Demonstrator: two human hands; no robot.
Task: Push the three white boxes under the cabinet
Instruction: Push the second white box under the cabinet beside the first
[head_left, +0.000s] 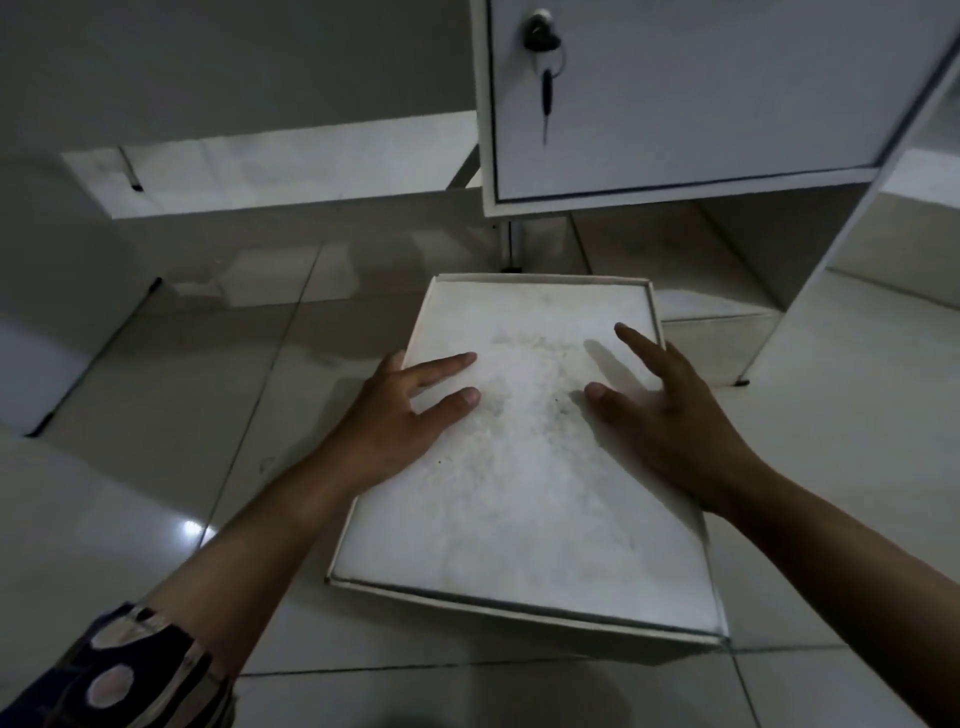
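I see one white box only; any others are out of sight. It lies flat on the tiled floor, just short of the cabinet, long axis pointing toward the gap beneath it. I read no label, only grey smudges. Left hand and right hand rest open on its lid, fingers spread, gripping nothing. A key hangs from the door lock.

No readable text, label, brand or number anywhere you look: box lid at centre blank, only smudged; cabinet door at upper right unmarked.
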